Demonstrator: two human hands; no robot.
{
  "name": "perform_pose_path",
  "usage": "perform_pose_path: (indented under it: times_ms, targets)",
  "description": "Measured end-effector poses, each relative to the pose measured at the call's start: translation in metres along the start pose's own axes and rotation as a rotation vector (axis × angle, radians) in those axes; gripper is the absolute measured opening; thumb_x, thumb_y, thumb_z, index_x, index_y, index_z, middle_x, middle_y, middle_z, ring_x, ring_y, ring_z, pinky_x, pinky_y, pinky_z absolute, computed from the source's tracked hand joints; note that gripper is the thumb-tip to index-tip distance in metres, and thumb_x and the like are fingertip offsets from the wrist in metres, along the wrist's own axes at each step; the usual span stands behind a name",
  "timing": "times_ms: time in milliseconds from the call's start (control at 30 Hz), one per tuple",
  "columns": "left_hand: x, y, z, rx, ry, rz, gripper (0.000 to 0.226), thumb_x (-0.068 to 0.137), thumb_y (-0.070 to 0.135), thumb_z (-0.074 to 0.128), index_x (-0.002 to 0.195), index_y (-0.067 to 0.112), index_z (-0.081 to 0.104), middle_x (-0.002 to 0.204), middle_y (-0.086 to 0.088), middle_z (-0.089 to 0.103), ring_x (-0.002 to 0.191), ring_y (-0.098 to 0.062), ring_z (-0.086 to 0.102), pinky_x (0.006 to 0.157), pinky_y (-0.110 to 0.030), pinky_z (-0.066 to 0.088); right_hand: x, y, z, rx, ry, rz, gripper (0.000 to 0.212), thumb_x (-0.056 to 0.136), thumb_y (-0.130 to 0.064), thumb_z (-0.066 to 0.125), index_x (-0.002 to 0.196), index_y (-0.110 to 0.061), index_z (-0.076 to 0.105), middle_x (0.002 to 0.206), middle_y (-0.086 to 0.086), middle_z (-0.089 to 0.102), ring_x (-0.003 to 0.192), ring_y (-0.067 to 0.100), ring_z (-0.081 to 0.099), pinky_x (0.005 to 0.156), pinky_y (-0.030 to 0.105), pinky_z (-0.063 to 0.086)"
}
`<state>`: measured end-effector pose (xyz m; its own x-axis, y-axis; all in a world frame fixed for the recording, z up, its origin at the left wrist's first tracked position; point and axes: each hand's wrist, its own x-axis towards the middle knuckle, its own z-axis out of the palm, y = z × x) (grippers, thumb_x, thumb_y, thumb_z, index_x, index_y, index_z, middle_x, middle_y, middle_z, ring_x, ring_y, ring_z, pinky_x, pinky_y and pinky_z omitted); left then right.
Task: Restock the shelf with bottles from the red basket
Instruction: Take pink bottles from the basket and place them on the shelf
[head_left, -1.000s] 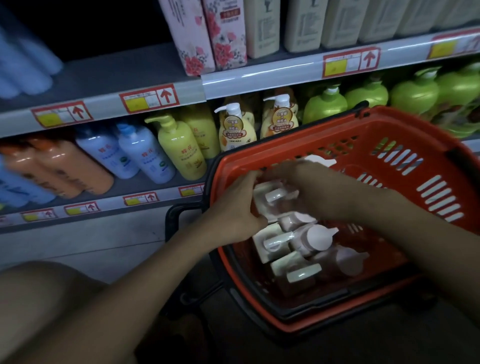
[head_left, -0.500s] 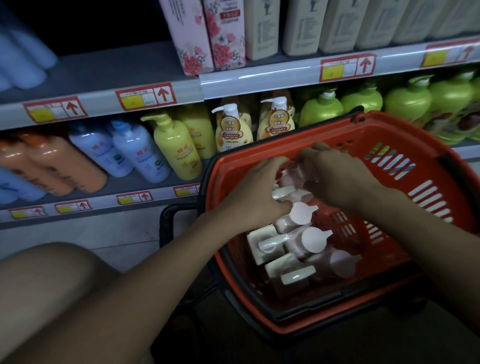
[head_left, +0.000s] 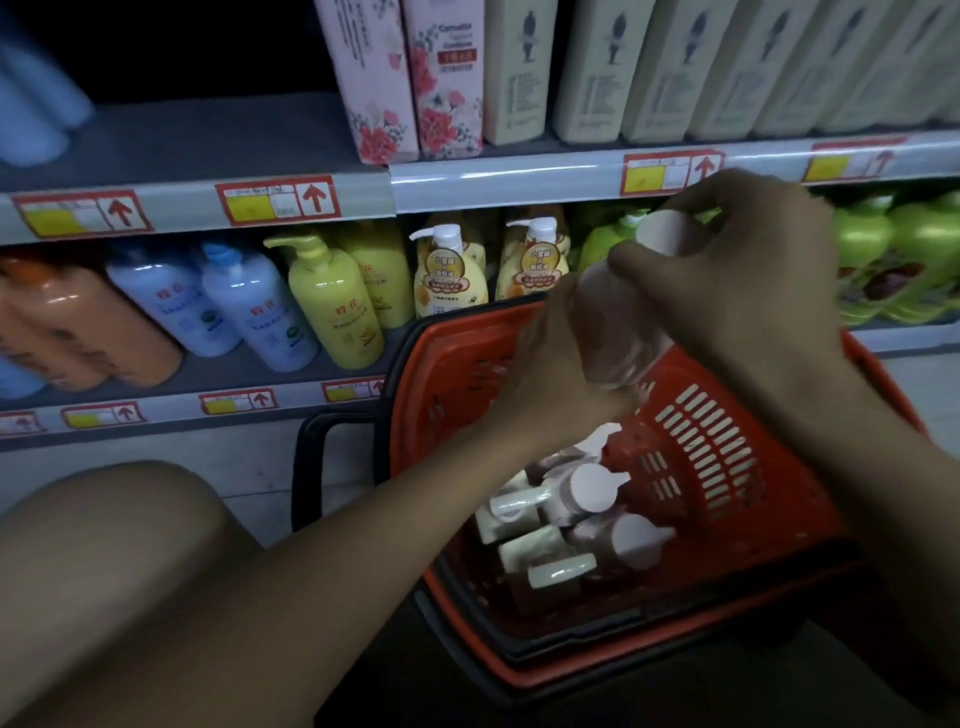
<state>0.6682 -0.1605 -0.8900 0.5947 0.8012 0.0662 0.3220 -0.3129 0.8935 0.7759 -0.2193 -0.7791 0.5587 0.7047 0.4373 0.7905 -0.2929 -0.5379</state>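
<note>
A pale pink pump bottle (head_left: 621, 322) is lifted above the red basket (head_left: 727, 467), tilted with its white pump top toward the upper right. My left hand (head_left: 561, 374) holds its lower body from the left. My right hand (head_left: 737, 280) grips its neck and top. Several more pink bottles with white pump heads (head_left: 576, 509) lie in the basket's lower left corner. The shelf (head_left: 291, 202) stands right behind the basket.
The lower shelf row carries orange, blue-white, yellow bottles (head_left: 332, 306) and green bottles (head_left: 904, 260). Floral pink boxes (head_left: 405, 78) and cream bottles stand on the upper shelf. My knee (head_left: 104, 561) is at the lower left. The basket's black handle (head_left: 311, 457) hangs on the left.
Both hands have risen out of the basket with one pink bottle, from among the other bottles up to the level of the shelf edge.
</note>
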Motion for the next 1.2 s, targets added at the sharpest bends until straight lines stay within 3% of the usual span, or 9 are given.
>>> perform_pose_path:
  times_ms: [167, 233, 333, 467, 567, 767, 900, 1067, 1200]
  targets:
    - [0.004, 0.014, 0.009, -0.197, 0.192, 0.01, 0.102, 0.051, 0.029, 0.092, 0.132, 0.029, 0.03, 0.127, 0.001, 0.058, 0.116, -0.02, 0.062, 0.089, -0.043, 0.057, -0.008, -0.01, -0.01, -0.078, 0.026, -0.064, 0.052, 0.077, -0.062, 0.064, 0.11, -0.023, 0.074, 0.102, 0.008, 0.068, 0.091, 0.031, 0.067, 0.075, 0.038, 0.05]
    - [0.006, 0.021, -0.001, -0.293, 0.087, -0.098, 0.102, 0.049, 0.019, 0.094, 0.129, 0.027, 0.032, 0.125, 0.0, 0.06, 0.115, -0.021, 0.063, 0.089, -0.044, 0.059, -0.004, -0.006, -0.018, 0.038, 0.006, -0.093, 0.052, 0.086, -0.07, 0.057, 0.107, -0.025, 0.075, 0.093, -0.002, 0.071, 0.087, 0.021, 0.069, 0.075, 0.039, 0.053]
    - [0.01, 0.031, -0.024, -0.577, -0.1, -0.267, 0.093, 0.045, 0.007, 0.088, 0.128, 0.023, 0.048, 0.117, -0.01, 0.07, 0.109, -0.031, 0.068, 0.086, -0.047, 0.06, 0.002, 0.011, -0.024, 0.323, -0.077, 0.012, 0.036, 0.1, -0.056, 0.052, 0.091, -0.027, 0.072, 0.078, -0.007, 0.071, 0.077, 0.011, 0.069, 0.07, 0.034, 0.051]
    - [0.001, 0.041, -0.051, -1.006, -0.406, -0.313, 0.088, 0.049, 0.006, 0.077, 0.134, 0.005, 0.057, 0.118, -0.019, 0.061, 0.109, -0.037, 0.057, 0.106, -0.058, 0.044, -0.008, 0.024, -0.014, 0.678, -0.585, 0.407, 0.048, 0.094, -0.062, 0.056, 0.109, -0.022, 0.079, 0.105, -0.001, 0.08, 0.104, 0.02, 0.074, 0.104, 0.048, 0.051]
    - [-0.005, 0.044, -0.064, -1.2, -0.469, -0.284, 0.093, 0.045, 0.017, 0.078, 0.133, -0.005, 0.058, 0.117, -0.024, 0.057, 0.105, -0.039, 0.055, 0.101, -0.054, 0.045, -0.021, 0.018, -0.012, 0.889, -0.622, 0.443, 0.04, 0.091, -0.049, 0.066, 0.116, -0.02, 0.076, 0.115, 0.002, 0.077, 0.113, 0.024, 0.071, 0.107, 0.058, 0.049]
    - [-0.003, 0.044, -0.084, -1.292, -0.328, -0.282, 0.068, 0.049, 0.024, 0.066, 0.114, 0.003, 0.068, 0.099, -0.018, 0.066, 0.091, -0.035, 0.062, 0.088, -0.042, 0.051, -0.057, 0.018, 0.0, 0.978, -0.823, 0.44, 0.066, 0.078, -0.038, 0.085, 0.137, -0.041, 0.055, 0.122, 0.001, 0.075, 0.114, 0.019, 0.072, 0.098, 0.047, 0.056]
    - [-0.001, 0.049, -0.082, -1.249, -0.297, -0.385, 0.05, 0.072, 0.029, 0.045, 0.105, 0.004, 0.074, 0.094, -0.016, 0.068, 0.085, -0.031, 0.065, 0.088, -0.042, 0.05, -0.064, 0.016, 0.011, 0.994, -0.662, 0.483, 0.072, 0.065, -0.031, 0.095, 0.129, -0.033, 0.062, 0.118, 0.0, 0.076, 0.108, 0.021, 0.074, 0.089, 0.042, 0.06]
    - [0.007, 0.058, -0.079, -1.003, -0.316, -0.455, 0.056, 0.092, 0.04, 0.038, 0.123, 0.007, 0.069, 0.108, -0.016, 0.072, 0.094, -0.028, 0.069, 0.09, -0.041, 0.055, -0.068, 0.013, 0.014, 1.091, -0.533, 0.537, 0.059, 0.069, -0.029, 0.086, 0.124, -0.026, 0.067, 0.111, 0.003, 0.079, 0.101, 0.024, 0.077, 0.08, 0.041, 0.062]
    - [0.007, 0.066, -0.074, -0.651, -0.195, -0.372, 0.059, 0.075, 0.046, 0.07, 0.128, 0.021, 0.06, 0.124, -0.01, 0.071, 0.107, -0.021, 0.073, 0.09, -0.041, 0.058, -0.061, 0.014, 0.013, 1.04, -0.365, 0.544, 0.067, 0.063, -0.036, 0.09, 0.125, -0.031, 0.065, 0.112, 0.001, 0.078, 0.099, 0.021, 0.077, 0.079, 0.039, 0.062]
